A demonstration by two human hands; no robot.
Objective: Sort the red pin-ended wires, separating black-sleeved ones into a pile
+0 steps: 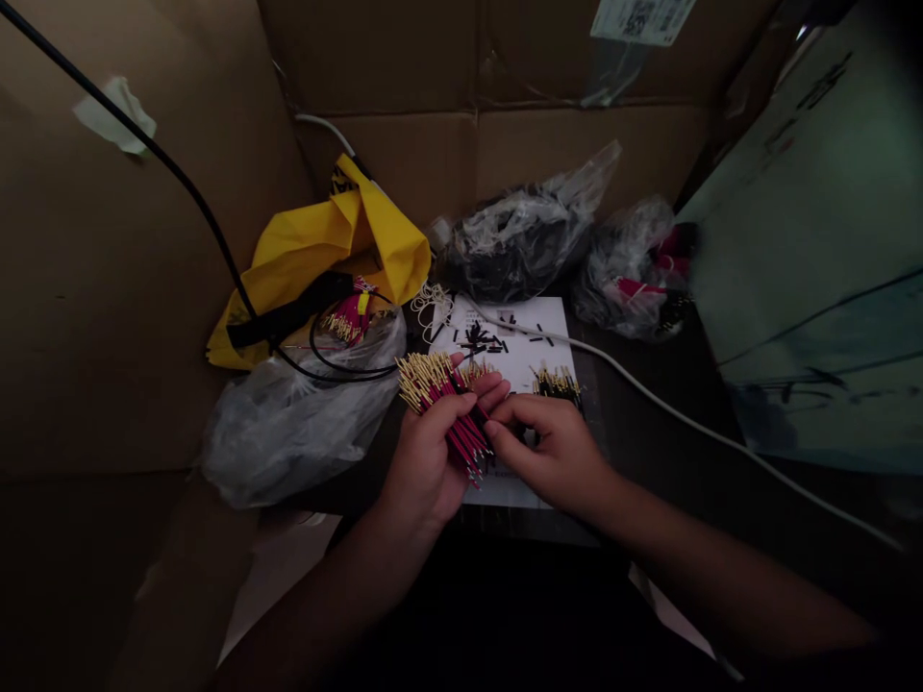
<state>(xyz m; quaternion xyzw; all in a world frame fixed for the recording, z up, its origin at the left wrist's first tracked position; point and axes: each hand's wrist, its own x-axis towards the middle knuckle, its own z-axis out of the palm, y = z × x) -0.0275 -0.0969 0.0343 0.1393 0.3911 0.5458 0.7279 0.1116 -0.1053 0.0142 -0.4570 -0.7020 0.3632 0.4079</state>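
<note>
Over the white printed sheet (557,332), I see the left hand (431,452) curled round a bundle of thin magenta wires with gold tips (465,428), the right hand (552,447) pinching finger to thumb at its right side.

label (644,19) cut by top edge | paper (520,360) print too small to read | right fingers' (520,411) hold unclear

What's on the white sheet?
Loose black pieces, plus gold-tipped black wires at its right edge. Left hand, right hand and magenta wire bundle hide much of the sheet.
</note>
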